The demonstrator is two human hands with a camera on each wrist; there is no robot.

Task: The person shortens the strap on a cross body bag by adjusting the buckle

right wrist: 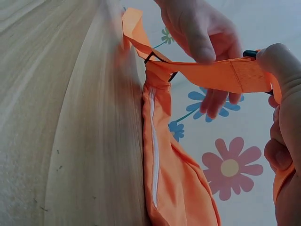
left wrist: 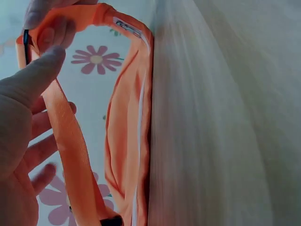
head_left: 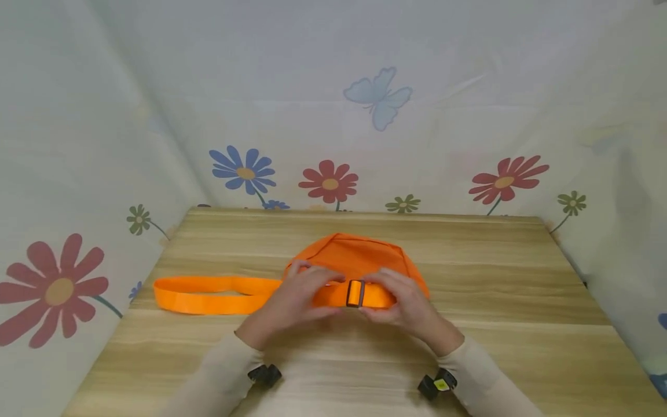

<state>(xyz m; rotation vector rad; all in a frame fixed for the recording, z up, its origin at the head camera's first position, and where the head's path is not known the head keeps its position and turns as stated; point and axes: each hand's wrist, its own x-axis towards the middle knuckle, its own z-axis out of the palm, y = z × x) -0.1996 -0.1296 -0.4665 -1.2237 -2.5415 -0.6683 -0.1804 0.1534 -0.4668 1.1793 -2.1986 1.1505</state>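
An orange bag stands on the wooden table, its white zipper showing in the right wrist view. Its orange strap loops out to the left and passes in front of the bag between both hands. Midway on that stretch sits a black slide buckle. My right hand pinches the strap beside the buckle, thumb at the buckle's edge in the right wrist view. My left hand holds the strap further left, with the thumb in front and fingers behind. A black ring joins strap and bag.
The wooden table reaches back to a white cloth backdrop printed with flowers and a butterfly. More cloth hangs at the left and right sides. Small black devices are strapped to both wrists over light sleeves.
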